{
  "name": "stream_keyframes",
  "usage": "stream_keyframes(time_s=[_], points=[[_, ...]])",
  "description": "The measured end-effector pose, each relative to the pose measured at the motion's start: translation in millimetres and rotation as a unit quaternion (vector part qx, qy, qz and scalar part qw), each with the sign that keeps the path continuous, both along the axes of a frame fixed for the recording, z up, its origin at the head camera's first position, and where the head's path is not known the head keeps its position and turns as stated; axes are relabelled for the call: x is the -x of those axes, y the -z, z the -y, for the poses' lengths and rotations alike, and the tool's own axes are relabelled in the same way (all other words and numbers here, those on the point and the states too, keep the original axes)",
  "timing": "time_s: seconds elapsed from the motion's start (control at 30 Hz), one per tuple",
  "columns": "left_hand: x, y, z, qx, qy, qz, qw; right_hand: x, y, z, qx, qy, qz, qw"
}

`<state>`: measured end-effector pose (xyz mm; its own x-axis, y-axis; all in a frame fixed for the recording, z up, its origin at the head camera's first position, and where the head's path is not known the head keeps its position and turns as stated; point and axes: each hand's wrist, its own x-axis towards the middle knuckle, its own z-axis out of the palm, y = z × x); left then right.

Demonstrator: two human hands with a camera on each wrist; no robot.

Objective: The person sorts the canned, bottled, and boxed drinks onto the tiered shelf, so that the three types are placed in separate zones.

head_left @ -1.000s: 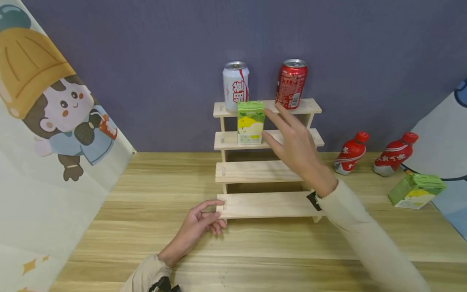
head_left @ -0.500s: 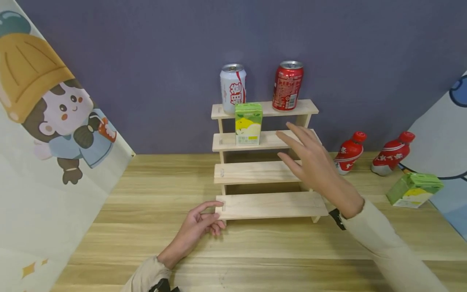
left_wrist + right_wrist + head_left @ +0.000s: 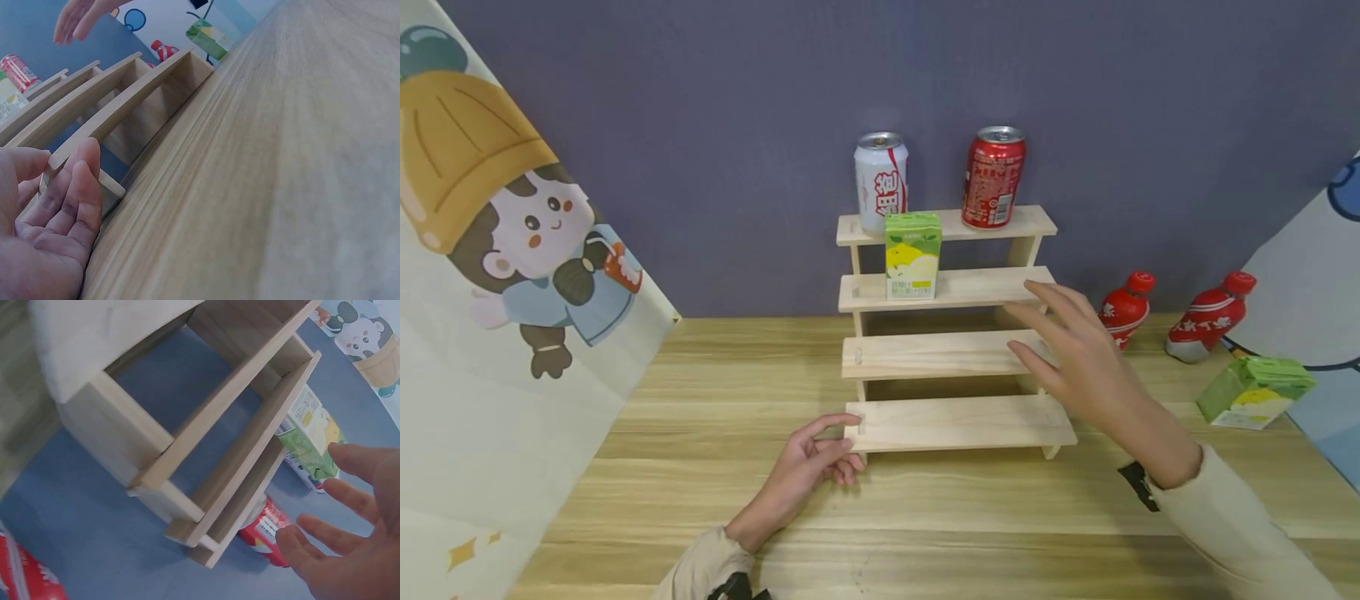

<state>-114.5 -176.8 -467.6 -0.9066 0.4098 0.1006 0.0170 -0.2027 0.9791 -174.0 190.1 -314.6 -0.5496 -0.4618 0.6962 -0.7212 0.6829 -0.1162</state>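
A wooden step rack (image 3: 958,423) with tiered planks stands on the table. My left hand (image 3: 805,467) pinches the left end of its lowest plank; the left wrist view shows fingers (image 3: 81,194) under the plank's end. Held over the rack's right side, my right hand (image 3: 1078,358) has its fingers spread and carries nothing. A green juice carton (image 3: 913,257) sits upright on the second plank from the top, at its left. Behind it on the top plank are a white can (image 3: 880,179) and, farther right, a red can (image 3: 994,179).
Right of the rack stand two red bottles, one (image 3: 1126,308) partly behind my right hand and another (image 3: 1210,318) farther right. A second green juice carton (image 3: 1257,393) rests near the table's right edge. A dark blue wall (image 3: 737,208) rises behind the rack.
My right hand has drawn away from the juice carton, moving right and down toward the rack's right end. The carton stays on its plank, and my left hand keeps its hold.
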Motion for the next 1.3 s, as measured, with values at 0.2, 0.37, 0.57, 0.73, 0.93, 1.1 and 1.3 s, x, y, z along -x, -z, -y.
stream_keyframes(time_s=[0.2, 0.37, 0.57, 0.73, 0.93, 1.1, 1.3], points=[[-0.5, -0.1, -0.6, 0.004, -0.002, 0.005, 1.0, -5.0, 10.9, -17.5, 0.001, 0.017, 0.017, 0.9997], [-0.8, 0.3, -1.0, 0.004, -0.001, 0.008, 1.0, -9.0, 20.3, -33.8, -0.003, 0.031, 0.021, 0.9993], [0.3, 0.4, -1.5, 0.01, -0.001, 0.01, 0.9999, -11.6, 23.3, -61.4, 0.003, 0.062, 0.013, 0.998], [0.3, -0.1, -0.5, 0.007, 0.0, 0.007, 0.9999, -17.9, 21.7, -83.5, 0.006, 0.086, 0.046, 0.9952], [-0.3, -1.1, 0.4, 0.008, -0.002, 0.007, 0.9999, -23.6, 20.3, -105.5, 0.027, 0.115, 0.108, 0.9871], [-0.6, -1.0, 0.4, 0.018, -0.008, 0.01, 0.9998, -21.2, 23.6, -126.4, 0.026, 0.141, 0.134, 0.9805], [-0.5, -1.3, 0.3, 0.025, -0.01, 0.016, 0.9995, -21.2, 32.3, -157.7, 0.02, 0.175, 0.136, 0.9749]])
